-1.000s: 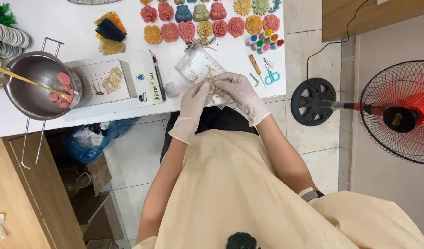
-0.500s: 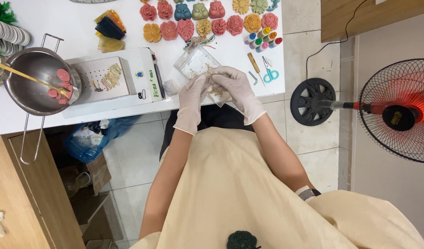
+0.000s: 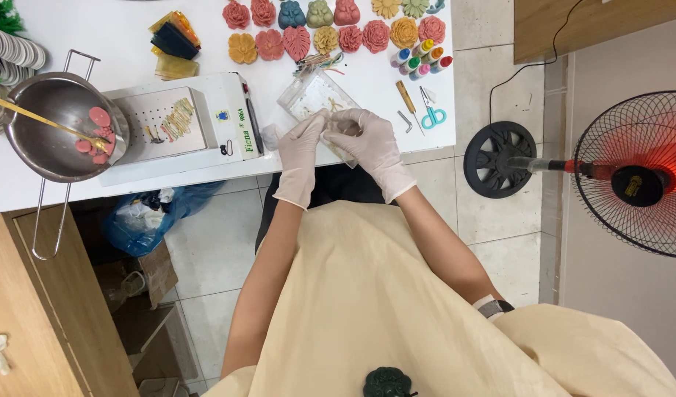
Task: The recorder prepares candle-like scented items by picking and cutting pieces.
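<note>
Head view. Your left hand (image 3: 300, 156) and right hand (image 3: 371, 144), both in white gloves, meet at the near edge of the white table (image 3: 95, 29). Between them is a clear plastic bag (image 3: 317, 99).

Bag position: flat on the table, long axis running diagonally from your fingertips up and away toward the moulded flower shapes (image 3: 338, 37). Its near end sits under both hands; the rest lies beyond them.

Grip: both sets of fingers are curled and pressed together on the bag's near edge, pinching it. The thumbs are hidden, so exact contact cannot be confirmed.

Both hands touch the bag, with neither clearly nearer. The white machine (image 3: 184, 125) sits just beside your left hand, the blue scissors (image 3: 432, 114) near your right.
</note>
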